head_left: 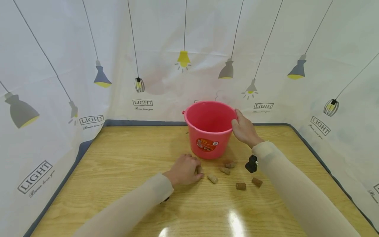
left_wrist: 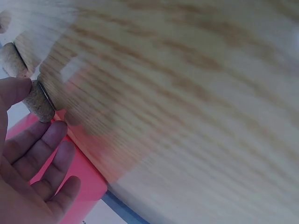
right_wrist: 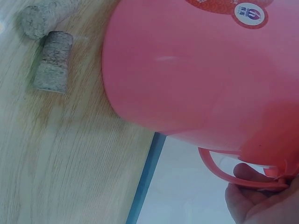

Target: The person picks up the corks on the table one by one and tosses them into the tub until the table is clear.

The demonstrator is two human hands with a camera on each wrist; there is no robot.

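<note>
A pink bucket (head_left: 220,140) with a red label stands upright on the wooden table, its opening facing up. My right hand (head_left: 245,128) grips its right rim, fingers around the handle (right_wrist: 224,175) and rim in the right wrist view. Just in front of the bucket, my left hand (head_left: 184,169) is low over the table. Between its thumb and fingertips it pinches a cork (left_wrist: 39,101), with the bucket's pink wall behind. Nearest to that hand lies a pale loose cork (head_left: 212,178).
Two more pale corks (head_left: 225,170) lie close together near the bucket's base. Further right are two darker brown corks (head_left: 241,186). A white cloth (head_left: 165,108) printed with lamps hangs behind and beside the table, along its dark edge.
</note>
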